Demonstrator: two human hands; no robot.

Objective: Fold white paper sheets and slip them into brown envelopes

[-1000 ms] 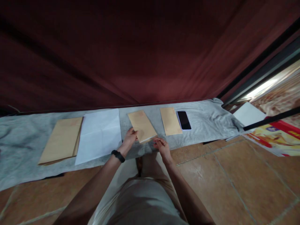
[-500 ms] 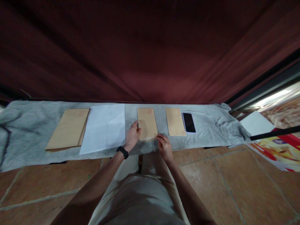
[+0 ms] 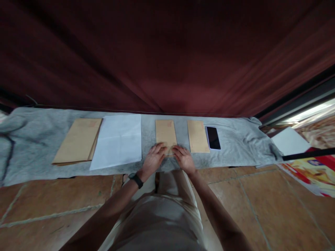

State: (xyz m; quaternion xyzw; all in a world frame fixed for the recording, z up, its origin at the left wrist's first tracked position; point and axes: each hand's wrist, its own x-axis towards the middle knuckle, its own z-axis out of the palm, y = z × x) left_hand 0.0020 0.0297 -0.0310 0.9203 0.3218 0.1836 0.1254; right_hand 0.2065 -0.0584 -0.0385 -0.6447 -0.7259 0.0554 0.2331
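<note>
The brown envelope (image 3: 165, 131) lies flat on the grey cloth (image 3: 235, 148), straight ahead of both hands. The left hand (image 3: 154, 158) and right hand (image 3: 184, 158) rest side by side on its near end, fingers spread flat and gripping nothing. It looks light, thin and easily creased, so it is best pinched at the near short edge. A second envelope (image 3: 197, 136) and a phone (image 3: 213, 137) lie beyond the right hand. A white sheet (image 3: 117, 141) lies beyond the left.

A brown envelope (image 3: 166, 131) on a grey cloth (image 3: 235, 148) is touched at its near edge by the flattened left hand (image 3: 154, 158) and right hand (image 3: 184, 158); a second envelope (image 3: 198, 136) and a phone (image 3: 213, 137) are seen alongside.
</note>
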